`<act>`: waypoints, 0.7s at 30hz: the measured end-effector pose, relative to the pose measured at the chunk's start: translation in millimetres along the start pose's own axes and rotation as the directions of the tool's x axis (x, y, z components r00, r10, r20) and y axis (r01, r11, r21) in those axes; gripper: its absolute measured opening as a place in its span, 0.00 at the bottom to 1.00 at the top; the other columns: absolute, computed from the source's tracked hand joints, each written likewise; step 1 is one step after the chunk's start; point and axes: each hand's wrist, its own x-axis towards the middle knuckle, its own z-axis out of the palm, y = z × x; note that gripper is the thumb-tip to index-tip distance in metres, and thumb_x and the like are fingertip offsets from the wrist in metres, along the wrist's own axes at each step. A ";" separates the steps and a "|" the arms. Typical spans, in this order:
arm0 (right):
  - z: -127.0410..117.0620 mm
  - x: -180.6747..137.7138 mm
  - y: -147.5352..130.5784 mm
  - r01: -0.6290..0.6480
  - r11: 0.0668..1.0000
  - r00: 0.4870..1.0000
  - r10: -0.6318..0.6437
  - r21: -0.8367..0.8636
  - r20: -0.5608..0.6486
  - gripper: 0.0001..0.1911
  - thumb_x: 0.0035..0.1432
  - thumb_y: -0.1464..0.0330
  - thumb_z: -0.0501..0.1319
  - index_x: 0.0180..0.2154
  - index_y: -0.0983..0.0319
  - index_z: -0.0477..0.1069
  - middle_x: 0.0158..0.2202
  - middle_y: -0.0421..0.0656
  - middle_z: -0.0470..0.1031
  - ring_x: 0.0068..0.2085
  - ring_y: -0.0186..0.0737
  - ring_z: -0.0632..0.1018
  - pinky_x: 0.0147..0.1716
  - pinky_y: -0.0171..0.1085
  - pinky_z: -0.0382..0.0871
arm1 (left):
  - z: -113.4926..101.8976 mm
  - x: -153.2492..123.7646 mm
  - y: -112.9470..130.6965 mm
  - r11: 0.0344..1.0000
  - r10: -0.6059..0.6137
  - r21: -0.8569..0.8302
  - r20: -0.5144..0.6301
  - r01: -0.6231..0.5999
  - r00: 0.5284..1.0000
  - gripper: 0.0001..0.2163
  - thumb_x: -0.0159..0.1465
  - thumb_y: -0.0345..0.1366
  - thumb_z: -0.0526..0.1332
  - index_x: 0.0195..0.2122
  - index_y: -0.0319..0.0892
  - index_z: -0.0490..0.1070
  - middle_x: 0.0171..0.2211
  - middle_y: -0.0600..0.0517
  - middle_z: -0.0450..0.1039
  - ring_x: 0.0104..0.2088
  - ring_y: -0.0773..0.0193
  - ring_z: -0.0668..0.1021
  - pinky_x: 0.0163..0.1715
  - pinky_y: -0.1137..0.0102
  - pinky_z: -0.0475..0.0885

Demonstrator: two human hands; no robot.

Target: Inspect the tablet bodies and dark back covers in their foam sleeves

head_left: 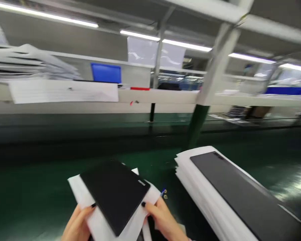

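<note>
A flat black panel (115, 194) with small pale lettering near one corner lies on a white sheet (90, 204), tilted in front of me. My left hand (77, 222) is closed on the sheet's near left edge, its thumb beside the panel. At the right side, my right hand (163, 217) pinches the white sheet, with the thumb on top close to the panel's corner. Both hands hold sheet and panel together above the green table. What lies under the sheet is mostly hidden.
To the right stands a stack of white sheets (190, 184) topped by a long dark grey panel (240, 190). A grey post (213, 70) rises behind it. Across the back runs a shelf (175, 95) with piled papers (22, 63) and a blue bin (106, 73).
</note>
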 end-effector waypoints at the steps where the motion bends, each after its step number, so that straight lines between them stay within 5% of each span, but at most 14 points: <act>1: -3.9 -0.8 5.9 -0.022 1.000 1.000 0.022 -0.016 -0.010 0.24 0.44 0.52 0.72 0.37 0.63 0.75 0.23 0.39 0.75 0.23 0.39 0.74 0.25 0.36 0.68 | -4.5 -0.5 -2.8 0.998 -0.003 -0.058 0.016 0.004 1.000 0.25 0.48 0.38 0.67 0.49 0.47 0.71 0.37 0.51 0.80 0.42 0.45 0.79 0.37 0.59 0.76; 5: -11.7 -7.4 23.0 -0.109 0.989 0.994 0.109 -0.095 -0.012 0.21 0.49 0.52 0.70 0.24 0.63 0.74 0.18 0.41 0.73 0.22 0.38 0.72 0.28 0.36 0.65 | -13.5 5.6 -3.1 0.996 -0.033 -0.074 0.089 0.039 0.995 0.21 0.47 0.31 0.65 0.44 0.43 0.74 0.41 0.51 0.80 0.46 0.47 0.79 0.42 0.60 0.75; 10: -9.3 -11.7 20.0 -0.161 0.978 0.987 0.162 -0.134 0.001 0.23 0.49 0.50 0.70 0.23 0.64 0.74 0.17 0.41 0.72 0.18 0.33 0.65 0.21 0.34 0.56 | -17.3 10.4 9.3 0.976 -0.179 -0.079 0.235 0.203 0.955 0.18 0.56 0.43 0.63 0.45 0.38 0.76 0.47 0.45 0.78 0.53 0.46 0.75 0.54 0.58 0.69; 21: -8.4 -13.4 6.6 -0.176 0.966 0.982 0.185 -0.189 0.031 0.28 0.51 0.45 0.65 0.22 0.64 0.72 0.17 0.44 0.71 0.18 0.34 0.65 0.20 0.35 0.57 | -5.6 10.0 0.8 0.989 -0.120 -0.078 0.029 0.122 0.992 0.28 0.54 0.34 0.69 0.57 0.41 0.66 0.43 0.44 0.80 0.41 0.48 0.82 0.44 0.58 0.76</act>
